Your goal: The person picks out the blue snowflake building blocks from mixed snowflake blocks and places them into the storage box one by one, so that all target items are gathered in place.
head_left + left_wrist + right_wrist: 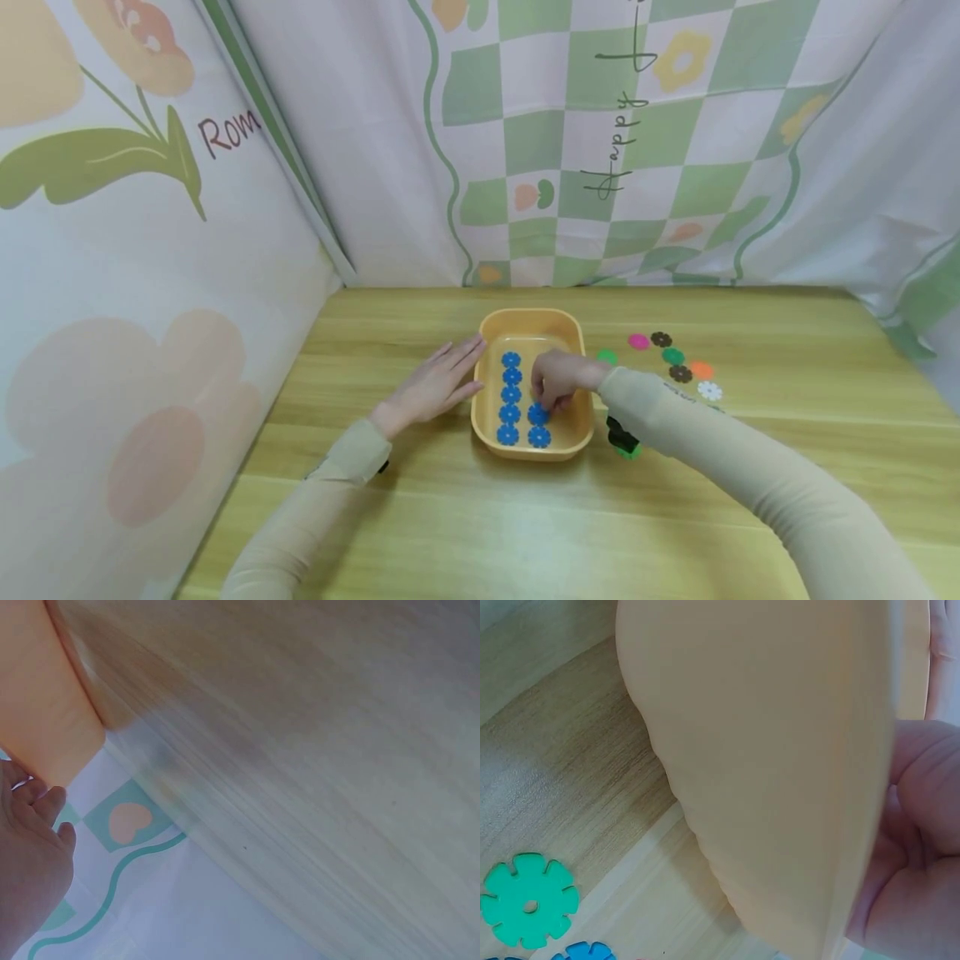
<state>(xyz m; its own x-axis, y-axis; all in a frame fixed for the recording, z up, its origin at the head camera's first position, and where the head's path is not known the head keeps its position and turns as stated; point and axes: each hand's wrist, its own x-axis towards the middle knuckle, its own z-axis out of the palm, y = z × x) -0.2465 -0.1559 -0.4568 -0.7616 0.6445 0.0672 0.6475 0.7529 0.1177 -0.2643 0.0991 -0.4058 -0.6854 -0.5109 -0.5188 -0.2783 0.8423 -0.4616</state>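
Hands apart: left hand [431, 387] with straight fingers against the 9-to-10 o'clock rim of yellow-orange tray [531, 453]; right hand [560, 379] inside tray toward 3 o'clock, fingers curled, tips at edge of one of the blue discs [511, 394], pinched or just touched, cannot tell. Surface: light wood-grain table [525, 533], pale glare at tray's 6 o'clock. At 12 o'clock, white curtain [637, 167] with green checks and vertical "Happy" lettering; at 9 to 11 o'clock, floral panel [247, 250] with "Rom" lettering. Tray long axis 12 to 6. Seven blue discs in view, all inside tray: row of five along 9 o'clock side, running 12 to 6; parallel row of two just beside, at 6 o'clock end. Round with notched edges, so no pointing end on any single one. Outside tray at 2 to 3 o'clock, loose coloured discs [702, 370] on table: pink, brown, green, orange, white. One more green disc [630, 453] near tray's 4 o'clock, partly behind black wrist gear [621, 433]. Left forearm in from 7 o'clock, hand aimed at 2, back up. Right forearm in from 4 to 5 o'clock, aimed at 10, fingers bent downward; tips hidden by tray wall in right wrist view. Beige sleeves [750, 467] on both arms.
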